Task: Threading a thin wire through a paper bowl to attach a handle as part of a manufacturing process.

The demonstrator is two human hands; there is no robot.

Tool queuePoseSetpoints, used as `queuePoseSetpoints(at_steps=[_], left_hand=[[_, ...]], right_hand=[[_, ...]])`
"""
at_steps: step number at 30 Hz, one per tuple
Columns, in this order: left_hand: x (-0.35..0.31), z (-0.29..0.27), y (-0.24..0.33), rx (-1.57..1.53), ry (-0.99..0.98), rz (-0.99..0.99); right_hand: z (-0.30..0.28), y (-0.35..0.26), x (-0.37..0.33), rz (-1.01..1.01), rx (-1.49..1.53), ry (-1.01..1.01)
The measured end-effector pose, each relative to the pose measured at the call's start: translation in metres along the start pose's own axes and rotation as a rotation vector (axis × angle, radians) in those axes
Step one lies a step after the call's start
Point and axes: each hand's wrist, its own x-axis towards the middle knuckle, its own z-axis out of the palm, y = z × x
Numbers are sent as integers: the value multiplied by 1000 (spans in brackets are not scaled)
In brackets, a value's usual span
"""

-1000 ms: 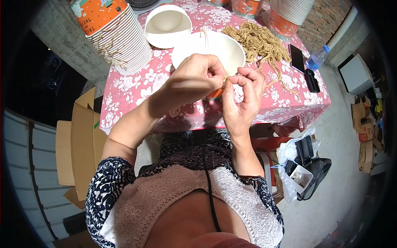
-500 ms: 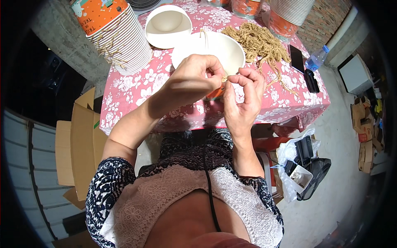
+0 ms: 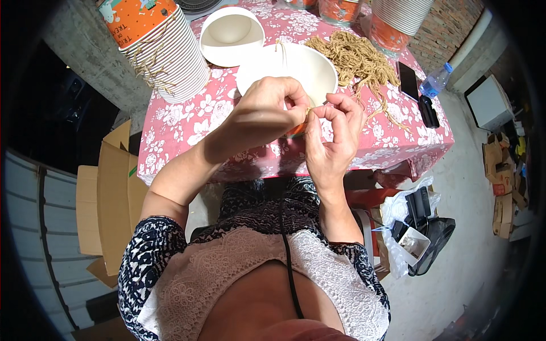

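Both hands meet over the near rim of a paper bucket (image 3: 284,68), whose white inside faces up and whose orange printed side shows a little below my fingers. My left hand (image 3: 270,105) is closed, thumb and index finger pinching a small tan bit of twine (image 3: 309,109) at the rim. From the other side, my right hand (image 3: 335,133) pinches at the same twine with thumb and index fingertip, its other fingers curled loosely. A short twine strand (image 3: 281,48) shows at the bucket's far rim. The left fingers partly hide the knot area.
Left stands a tall stack of orange-and-white buckets (image 3: 170,62) with twine handles. Behind, another white bucket (image 3: 232,37) lies tipped. A heap of tan twine (image 3: 358,57), a phone (image 3: 407,79), a black object (image 3: 428,112) and a water bottle (image 3: 437,80) are to the right on the flowered tablecloth (image 3: 193,122).
My right hand has shifted slightly left, its fingertips closing in on the left hand's pinch. The left hand and the bucket stay almost in place.
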Motion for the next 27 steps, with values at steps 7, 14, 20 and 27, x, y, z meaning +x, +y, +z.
queuePoseSetpoints(at_steps=[7, 14, 20, 27], left_hand=[[0, 3, -7, 10, 12, 39], [1, 5, -12, 78, 61, 154], [1, 5, -13, 138, 77, 235], [-3, 6, -8, 78, 94, 117]], right_hand=[[1, 0, -1, 10, -2, 4], [3, -3, -1, 15, 6, -1], [7, -3, -2, 12, 3, 10], [6, 5, -5, 64, 63, 27]])
